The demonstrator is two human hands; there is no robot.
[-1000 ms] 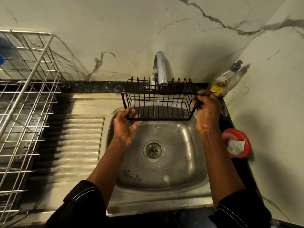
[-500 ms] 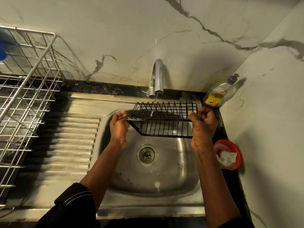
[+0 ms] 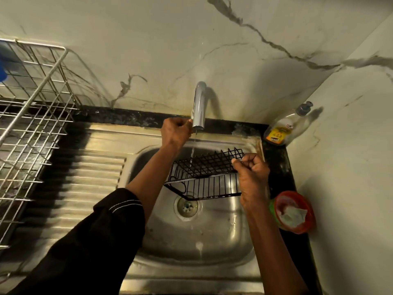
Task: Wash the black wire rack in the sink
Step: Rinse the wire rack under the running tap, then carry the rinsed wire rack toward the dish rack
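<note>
The black wire rack hangs tilted over the steel sink, its left end dipping toward the drain. My right hand is closed on the rack's right end and holds it alone. My left hand is up at the chrome tap, fingers closed on the tap's small lever beside the spout. A thin stream of water falls from the spout onto the rack.
A silver wire dish rack stands on the ribbed drainboard at left. A dish soap bottle leans in the back right corner. A red tub with a scrub pad sits on the black counter edge at right.
My left hand let go of the rack and rose to the tap lever. The rack dropped lower into the sink and tilted, held by the right hand only.
</note>
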